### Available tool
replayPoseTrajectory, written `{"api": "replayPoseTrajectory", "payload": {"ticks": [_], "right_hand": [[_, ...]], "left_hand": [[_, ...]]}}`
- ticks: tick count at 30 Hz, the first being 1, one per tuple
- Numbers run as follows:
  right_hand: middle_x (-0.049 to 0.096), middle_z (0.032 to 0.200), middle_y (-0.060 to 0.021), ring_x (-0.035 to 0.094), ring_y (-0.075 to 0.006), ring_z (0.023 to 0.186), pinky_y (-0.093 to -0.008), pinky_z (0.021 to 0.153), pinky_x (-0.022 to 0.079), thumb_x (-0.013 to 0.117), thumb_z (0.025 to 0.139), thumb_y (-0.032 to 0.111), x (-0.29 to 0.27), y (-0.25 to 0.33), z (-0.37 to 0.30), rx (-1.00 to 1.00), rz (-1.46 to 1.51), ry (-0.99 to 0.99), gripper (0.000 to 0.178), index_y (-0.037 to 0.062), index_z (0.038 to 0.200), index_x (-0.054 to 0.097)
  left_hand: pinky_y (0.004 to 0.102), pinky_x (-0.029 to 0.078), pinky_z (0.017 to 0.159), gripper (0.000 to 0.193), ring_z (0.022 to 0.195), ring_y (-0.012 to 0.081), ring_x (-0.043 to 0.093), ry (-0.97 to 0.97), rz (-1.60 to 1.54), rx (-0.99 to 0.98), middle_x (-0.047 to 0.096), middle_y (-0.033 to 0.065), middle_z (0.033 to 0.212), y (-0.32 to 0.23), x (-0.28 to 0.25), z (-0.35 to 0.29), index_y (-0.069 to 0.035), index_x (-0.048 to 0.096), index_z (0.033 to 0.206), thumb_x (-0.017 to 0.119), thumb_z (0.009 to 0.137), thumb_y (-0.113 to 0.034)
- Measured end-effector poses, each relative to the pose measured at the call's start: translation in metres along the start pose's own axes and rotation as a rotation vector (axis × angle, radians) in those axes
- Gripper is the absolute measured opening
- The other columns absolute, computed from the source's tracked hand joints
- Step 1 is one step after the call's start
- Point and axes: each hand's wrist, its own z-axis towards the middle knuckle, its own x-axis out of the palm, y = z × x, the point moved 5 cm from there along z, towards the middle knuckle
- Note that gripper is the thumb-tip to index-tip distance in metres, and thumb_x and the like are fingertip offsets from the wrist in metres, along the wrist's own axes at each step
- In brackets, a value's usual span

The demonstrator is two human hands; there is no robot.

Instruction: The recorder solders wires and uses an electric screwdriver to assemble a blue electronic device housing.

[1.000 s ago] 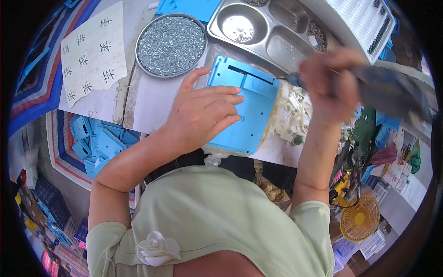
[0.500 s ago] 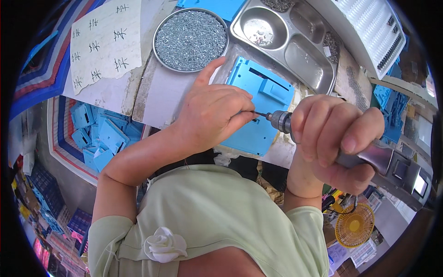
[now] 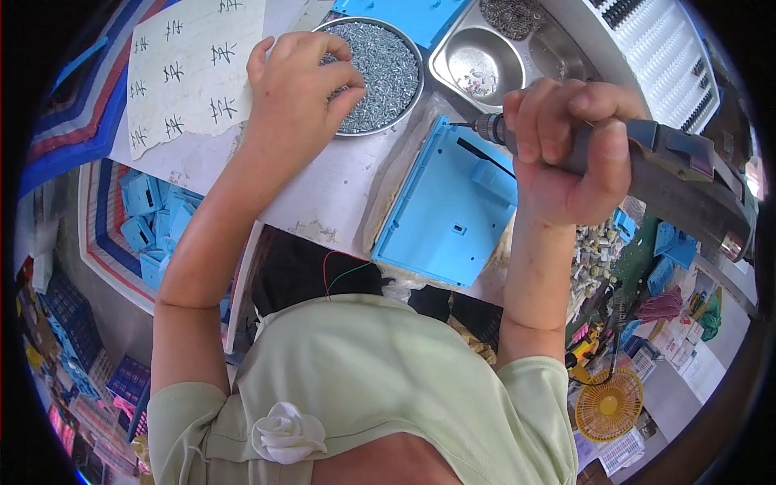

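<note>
My left hand (image 3: 303, 85) reaches over the left part of a round metal pan (image 3: 421, 77) filled with small silver screws (image 3: 384, 81). Its fingers are curved and apart, with nothing visible between them. A grey electric screwdriver (image 3: 679, 190) is gripped in my right hand (image 3: 574, 149), held slanting, its bit pointing left. The bit's tip is by the upper left corner of a light blue plastic panel (image 3: 436, 218); whether it touches cannot be made out. That panel lies on the table in front of me and has a long dark slot, partly behind the screwdriver and my right hand.
Beyond the panel sits a steel compartment tray (image 3: 525, 61) with small metal parts. A white rack (image 3: 659, 61) stands at the far right. Handwritten paper (image 3: 190, 77) lies at the left, above a striped bin of blue panels (image 3: 149, 210). A yellow fan (image 3: 610, 404) is low on the right.
My left hand has left the panel and moved up and left to the screw pan. The screwdriver has lifted from the panel's middle to its upper left corner, still in my right hand.
</note>
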Motion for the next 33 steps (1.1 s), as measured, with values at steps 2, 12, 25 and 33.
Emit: {"api": "replayPoseTrajectory", "payload": {"ticks": [2, 12, 25, 33], "right_hand": [[0.051, 0.064, -0.0060, 0.044, -0.0118, 0.050, -0.0292, 0.047, 0.042, 0.060, 0.100, 0.016, -0.001, -0.005, -0.001, -0.012, 0.011, -0.010, 0.019, -0.0007, 0.102, 0.052], [0.046, 0.062, -0.0039, 0.042, -0.0146, 0.052, -0.0362, 0.055, 0.041, 0.053, 0.101, 0.016, 0.009, -0.014, -0.005, 0.207, -0.331, -0.052, 0.013, 0.0052, 0.094, 0.052], [0.059, 0.070, -0.0043, 0.051, -0.0090, 0.057, -0.0265, 0.053, 0.043, 0.070, 0.092, 0.012, 0.018, -0.003, -0.025, 0.190, -0.197, -0.047, 0.017, 0.0029, 0.095, 0.055], [0.050, 0.062, 0.0002, 0.044, -0.0120, 0.053, -0.0314, 0.055, 0.039, 0.061, 0.100, 0.035, 0.032, 0.017, -0.007, 0.180, -0.138, 0.125, 0.027, 0.0086, 0.103, 0.056]], "left_hand": [[0.0463, 0.036, 0.098, 0.006, 0.105, 0.0210, 0.059, 0.014, -0.017, -0.015, 0.065, -0.0018, 0.102, 0.007, 0.004, 0.000, -0.015, 0.073, 0.085, 0.076, 0.084, -0.020], [0.0430, 0.037, 0.093, 0.011, 0.098, 0.0258, 0.057, 0.124, 0.090, 0.010, 0.060, 0.0059, 0.096, 0.012, 0.020, 0.001, -0.008, 0.062, 0.098, 0.066, 0.092, -0.016], [0.0407, 0.051, 0.078, 0.009, 0.087, 0.0315, 0.064, 0.018, -0.345, 0.056, 0.069, 0.0091, 0.093, 0.000, 0.007, 0.002, -0.003, 0.067, 0.092, 0.071, 0.089, -0.011], [0.0384, 0.047, 0.074, 0.025, 0.083, 0.0264, 0.064, 0.047, -0.402, 0.245, 0.069, 0.0060, 0.094, -0.055, -0.013, -0.023, -0.007, 0.066, 0.100, 0.078, 0.078, -0.008]]}}
